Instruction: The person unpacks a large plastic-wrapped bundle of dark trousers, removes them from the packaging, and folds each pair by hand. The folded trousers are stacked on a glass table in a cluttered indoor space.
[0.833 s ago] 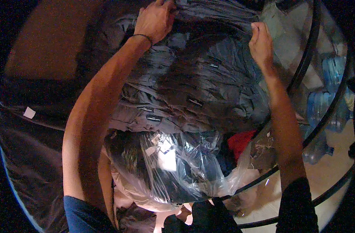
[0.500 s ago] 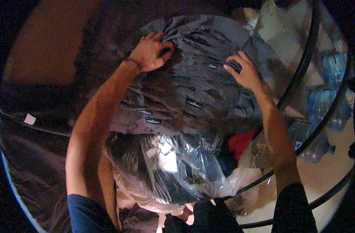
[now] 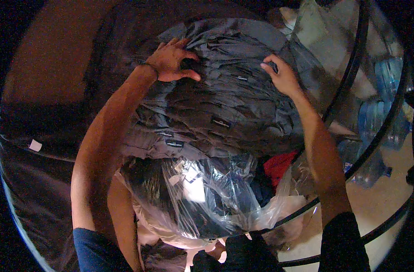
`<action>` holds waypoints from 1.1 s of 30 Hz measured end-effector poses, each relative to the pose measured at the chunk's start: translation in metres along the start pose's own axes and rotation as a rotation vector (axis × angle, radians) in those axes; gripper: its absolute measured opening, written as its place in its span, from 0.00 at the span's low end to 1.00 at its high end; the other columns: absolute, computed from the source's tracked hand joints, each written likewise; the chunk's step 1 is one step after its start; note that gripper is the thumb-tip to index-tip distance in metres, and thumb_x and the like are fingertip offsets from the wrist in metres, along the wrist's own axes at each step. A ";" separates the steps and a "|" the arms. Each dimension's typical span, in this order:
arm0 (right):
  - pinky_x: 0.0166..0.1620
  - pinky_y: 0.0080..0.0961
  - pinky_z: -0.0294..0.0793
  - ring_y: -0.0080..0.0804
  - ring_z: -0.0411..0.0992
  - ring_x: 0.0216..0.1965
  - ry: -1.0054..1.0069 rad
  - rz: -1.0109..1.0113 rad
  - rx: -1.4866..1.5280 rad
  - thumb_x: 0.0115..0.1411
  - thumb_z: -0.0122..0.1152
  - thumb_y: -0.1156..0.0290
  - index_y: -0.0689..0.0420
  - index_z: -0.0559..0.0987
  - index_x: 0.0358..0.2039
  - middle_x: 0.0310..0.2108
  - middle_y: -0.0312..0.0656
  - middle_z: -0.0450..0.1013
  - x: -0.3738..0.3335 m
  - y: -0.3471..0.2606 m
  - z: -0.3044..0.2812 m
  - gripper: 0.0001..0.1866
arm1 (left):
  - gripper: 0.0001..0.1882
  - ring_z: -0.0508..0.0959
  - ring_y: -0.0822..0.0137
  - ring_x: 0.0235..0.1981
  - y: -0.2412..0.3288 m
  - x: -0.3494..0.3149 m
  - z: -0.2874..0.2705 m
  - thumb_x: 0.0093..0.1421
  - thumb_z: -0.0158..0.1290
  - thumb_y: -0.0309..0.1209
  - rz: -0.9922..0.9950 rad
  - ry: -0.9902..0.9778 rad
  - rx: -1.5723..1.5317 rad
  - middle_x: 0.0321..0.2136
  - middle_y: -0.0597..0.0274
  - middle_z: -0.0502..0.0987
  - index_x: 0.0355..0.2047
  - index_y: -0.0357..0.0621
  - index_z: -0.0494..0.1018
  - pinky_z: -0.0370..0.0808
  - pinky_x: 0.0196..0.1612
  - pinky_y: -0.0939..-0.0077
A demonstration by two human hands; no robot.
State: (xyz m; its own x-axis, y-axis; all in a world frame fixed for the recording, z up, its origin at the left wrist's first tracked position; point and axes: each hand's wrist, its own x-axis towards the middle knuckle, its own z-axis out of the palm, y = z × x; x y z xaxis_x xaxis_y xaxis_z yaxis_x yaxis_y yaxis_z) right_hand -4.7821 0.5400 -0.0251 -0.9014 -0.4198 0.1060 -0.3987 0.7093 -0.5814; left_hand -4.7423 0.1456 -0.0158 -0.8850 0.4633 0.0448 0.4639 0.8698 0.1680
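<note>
Dim light fills this place, with one bright patch low down. Watching from far away, I see a clear plastic bag (image 3: 234,211) nearest, with something dark inside its shine. Red cloth (image 3: 279,168) shows at its right side. Just past the bag is a big heap of dark grey cloth (image 3: 248,102), all crinkly, with little black tags (image 3: 221,122) on it. That heap is what my hands are busy with, and it sits in the middle.

My right hand (image 3: 285,80) is over the right part of the heap. Its fingers are bent, with the thumb close to the first finger, and I can't tell if they pinch any cloth. My left hand (image 3: 167,61) is by the far left part. Its fingers are spread, the thumb is wide apart, and I see nothing held in it.

A moment ago both hands were up higher, at the far part of the cloth. Now they have come back toward me, and the left one is wide open. So I think the cloth has been let go on that side, and its far edge lies there in wrinkles.

Off to the right, a black curved bar (image 3: 350,77) bends past, and big blue bottles (image 3: 375,120) are beyond it
</note>
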 end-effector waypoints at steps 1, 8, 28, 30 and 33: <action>0.51 0.34 0.74 0.40 0.77 0.45 -0.012 0.020 0.028 0.68 0.63 0.55 0.56 0.77 0.45 0.43 0.45 0.78 0.000 0.000 0.000 0.17 | 0.18 0.69 0.41 0.64 -0.002 0.000 -0.002 0.62 0.60 0.46 0.022 -0.055 0.059 0.65 0.51 0.70 0.49 0.57 0.82 0.67 0.63 0.37; 0.58 0.36 0.71 0.42 0.74 0.54 -0.082 0.004 0.012 0.66 0.67 0.54 0.54 0.78 0.49 0.48 0.43 0.76 -0.004 -0.005 -0.004 0.19 | 0.14 0.79 0.40 0.50 -0.008 0.027 0.007 0.64 0.57 0.40 -0.168 0.129 -0.213 0.51 0.47 0.78 0.47 0.50 0.81 0.76 0.53 0.45; 0.62 0.43 0.71 0.52 0.72 0.58 -0.038 -0.059 -0.203 0.62 0.70 0.59 0.45 0.80 0.51 0.54 0.51 0.75 -0.044 -0.015 0.000 0.18 | 0.19 0.69 0.40 0.62 0.000 -0.008 0.019 0.62 0.58 0.39 -0.037 0.141 -0.060 0.59 0.44 0.71 0.51 0.45 0.77 0.69 0.61 0.42; 0.59 0.42 0.73 0.50 0.74 0.55 -0.067 -0.113 -0.218 0.63 0.70 0.56 0.49 0.80 0.50 0.51 0.50 0.76 -0.033 -0.012 -0.007 0.18 | 0.19 0.68 0.40 0.63 -0.002 -0.006 0.017 0.63 0.58 0.41 -0.078 0.065 -0.085 0.60 0.45 0.71 0.49 0.44 0.77 0.68 0.62 0.41; 0.54 0.40 0.75 0.51 0.76 0.50 -0.118 -0.225 -0.166 0.67 0.65 0.56 0.58 0.77 0.48 0.45 0.50 0.78 -0.007 -0.014 -0.020 0.19 | 0.21 0.68 0.40 0.64 0.001 -0.007 0.010 0.63 0.57 0.42 -0.022 0.141 0.018 0.61 0.45 0.70 0.52 0.46 0.75 0.67 0.63 0.40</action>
State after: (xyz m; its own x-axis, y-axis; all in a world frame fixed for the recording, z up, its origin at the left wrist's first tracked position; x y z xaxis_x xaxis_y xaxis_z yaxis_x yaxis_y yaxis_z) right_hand -4.7739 0.5447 -0.0015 -0.7652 -0.6330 0.1175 -0.6174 0.6696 -0.4128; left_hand -4.7348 0.1449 -0.0257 -0.8911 0.4170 0.1792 0.4439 0.8830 0.1525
